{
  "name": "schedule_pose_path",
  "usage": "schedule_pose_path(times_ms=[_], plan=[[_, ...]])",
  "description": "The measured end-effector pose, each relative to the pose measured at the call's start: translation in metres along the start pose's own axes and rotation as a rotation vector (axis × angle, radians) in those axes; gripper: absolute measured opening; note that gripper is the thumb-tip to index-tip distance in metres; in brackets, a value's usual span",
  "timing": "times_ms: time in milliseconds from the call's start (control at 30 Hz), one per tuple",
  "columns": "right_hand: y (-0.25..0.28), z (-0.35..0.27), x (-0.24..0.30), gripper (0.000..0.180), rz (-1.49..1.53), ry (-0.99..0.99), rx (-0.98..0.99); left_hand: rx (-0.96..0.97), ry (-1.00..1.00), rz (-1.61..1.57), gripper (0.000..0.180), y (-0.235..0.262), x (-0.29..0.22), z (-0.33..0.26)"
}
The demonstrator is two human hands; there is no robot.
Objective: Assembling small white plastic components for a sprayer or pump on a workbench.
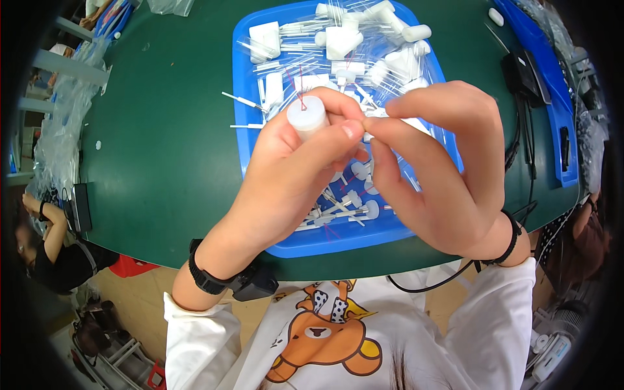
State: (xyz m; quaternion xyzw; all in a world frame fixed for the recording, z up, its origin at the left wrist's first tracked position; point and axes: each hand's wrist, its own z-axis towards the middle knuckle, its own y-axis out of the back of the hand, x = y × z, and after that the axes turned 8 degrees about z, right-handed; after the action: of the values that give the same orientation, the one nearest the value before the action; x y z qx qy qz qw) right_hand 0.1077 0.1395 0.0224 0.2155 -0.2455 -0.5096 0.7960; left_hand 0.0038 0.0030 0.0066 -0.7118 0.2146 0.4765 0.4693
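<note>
Our left hand (pixel 292 169) grips a white cylinder (pixel 307 116) above the blue tray (pixel 338 244) while our right hand (pixel 442 169) pinches a thin clear piece, seemingly mid-assembly, needing careful alignment next.

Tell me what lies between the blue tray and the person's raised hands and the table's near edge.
In the head view, only a narrow strip of bare green table lies between the blue tray and the near edge; the left hand and right hand hover above the tray.

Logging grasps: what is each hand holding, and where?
Left hand grips the white cylinder around its side. Right hand pinches something small at the fingertips; cannot tell what.
</note>
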Motion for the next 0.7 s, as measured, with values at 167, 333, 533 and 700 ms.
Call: schedule_pose_path(times_ms=[167, 333, 533, 700], plan=[[0.03, 0.019, 0.005, 0.023, -0.289, -0.246, 0.3, 0.006, 0.004, 0.034, 0.01, -0.001, 0.0, -0.004], [0.083, -0.006, -0.014, 0.016, -0.538, -0.578, 0.756, 0.081, 0.005, 0.115, 0.011, -0.007, -0.002, -0.004], [0.085, -0.025, -0.045, 0.024, -0.29, -0.752, 0.872, 0.135, -0.016, 0.109, 0.012, -0.005, 0.0, -0.006], [0.09, -0.034, -0.054, 0.029, -0.139, -0.874, 0.925, 0.123, 0.004, 0.104, 0.012, -0.005, 0.002, -0.005]])
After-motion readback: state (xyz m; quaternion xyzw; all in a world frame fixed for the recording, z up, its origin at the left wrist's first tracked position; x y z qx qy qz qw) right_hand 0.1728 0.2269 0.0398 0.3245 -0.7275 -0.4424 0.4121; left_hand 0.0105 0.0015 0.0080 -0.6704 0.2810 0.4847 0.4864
